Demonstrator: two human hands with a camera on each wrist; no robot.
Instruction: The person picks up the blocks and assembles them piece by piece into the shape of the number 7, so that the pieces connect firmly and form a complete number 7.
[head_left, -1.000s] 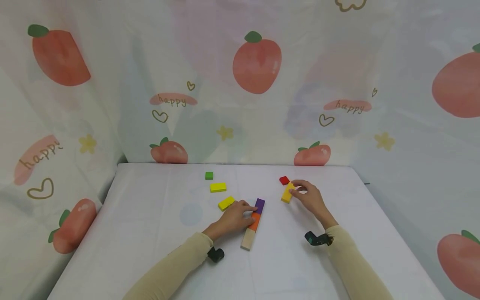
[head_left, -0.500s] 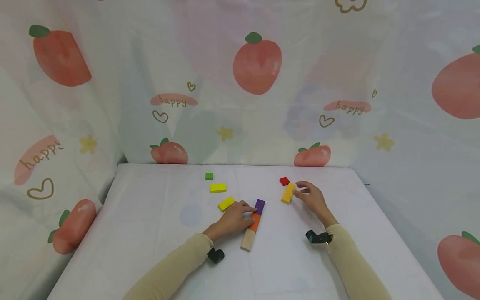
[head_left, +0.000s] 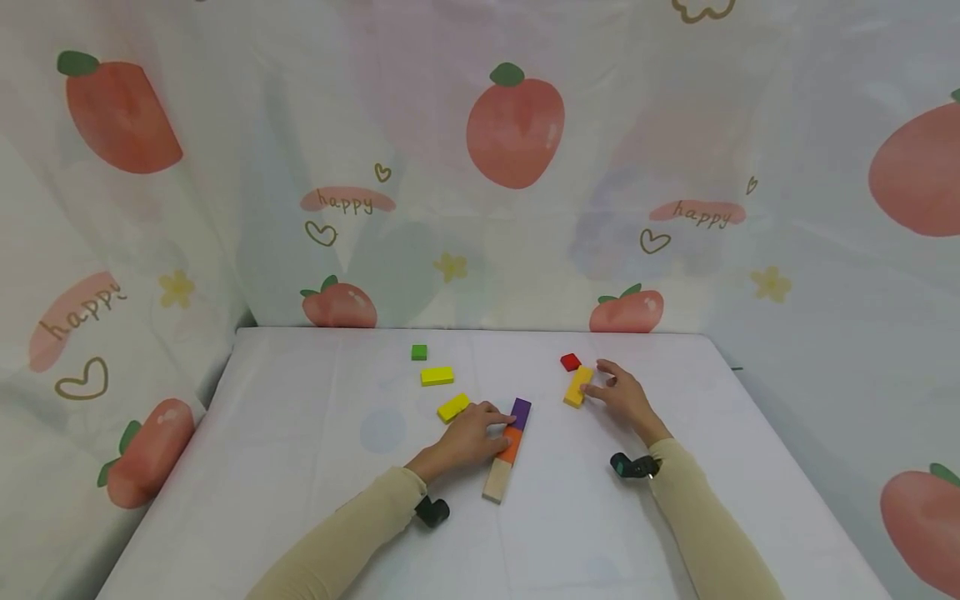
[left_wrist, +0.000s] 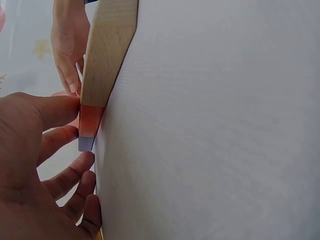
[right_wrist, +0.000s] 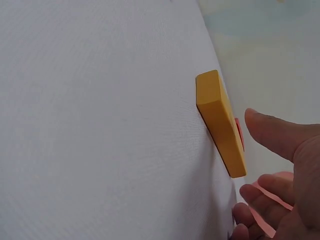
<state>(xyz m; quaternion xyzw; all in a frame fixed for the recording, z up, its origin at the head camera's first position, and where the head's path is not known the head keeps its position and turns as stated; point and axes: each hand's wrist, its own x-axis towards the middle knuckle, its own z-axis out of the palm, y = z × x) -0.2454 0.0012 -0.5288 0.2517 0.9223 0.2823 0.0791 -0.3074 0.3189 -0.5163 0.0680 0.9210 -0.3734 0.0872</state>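
In the head view, a purple block (head_left: 521,413), an orange block (head_left: 511,443) and a plain wooden block (head_left: 497,482) lie end to end in a slanting row. My left hand (head_left: 471,435) is at the row's left side, its index finger at the purple block and its thumb at the orange one. To the right, my right hand (head_left: 625,400) is beside an amber-yellow block (head_left: 577,387), fingers spread and not wrapped round it. The right wrist view shows a gap between the thumb and the amber block (right_wrist: 217,120). A small red block (head_left: 570,362) lies behind that block.
Two bright yellow blocks, a near one (head_left: 453,407) by the left fingers and a farther one (head_left: 437,376), lie to the left. Behind them sits a small green block (head_left: 419,352). A patterned cloth wall (head_left: 517,250) borders the back of the white table (head_left: 300,467).
My right fingers have come off the amber-yellow block and spread, moving slightly right. That block stays in about the same place. The left hand and the row have not visibly moved.
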